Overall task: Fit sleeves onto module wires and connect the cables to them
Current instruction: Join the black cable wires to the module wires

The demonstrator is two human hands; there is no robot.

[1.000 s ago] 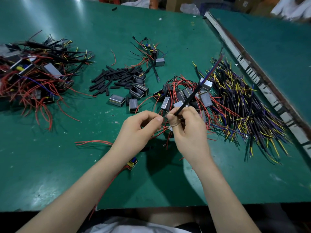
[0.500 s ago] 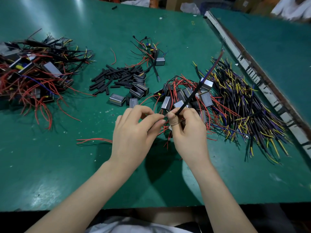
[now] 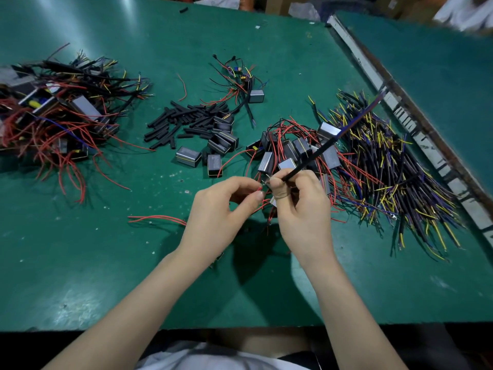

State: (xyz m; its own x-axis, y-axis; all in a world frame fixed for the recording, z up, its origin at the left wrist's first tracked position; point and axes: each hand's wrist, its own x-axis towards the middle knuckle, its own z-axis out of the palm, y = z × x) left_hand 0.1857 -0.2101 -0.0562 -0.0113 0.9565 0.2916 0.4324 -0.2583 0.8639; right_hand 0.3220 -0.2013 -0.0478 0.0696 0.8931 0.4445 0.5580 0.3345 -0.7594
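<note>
My left hand (image 3: 221, 212) pinches the bare end of a thin red module wire (image 3: 260, 188) between thumb and forefinger. My right hand (image 3: 304, 209) grips a long black cable (image 3: 336, 140) that slants up and to the right, its near end meeting the red wire tip between my two hands. Part of a small grey module (image 3: 273, 201) shows under my right thumb. More red wire (image 3: 157, 218) trails left on the green table (image 3: 106, 263) from under my left hand.
Grey modules with red wires (image 3: 290, 153) lie heaped just beyond my hands. Black sleeves (image 3: 184, 121) are piled behind to the left. A big bundle of black, yellow and purple cables (image 3: 386, 172) fills the right. Finished assemblies (image 3: 58, 116) sit far left. A metal rail (image 3: 416, 134) borders the table's right side.
My left hand shifted slightly right and up toward the right hand, and its fingers now pinch the red wire tip against the cable end. The right hand stayed nearly still.
</note>
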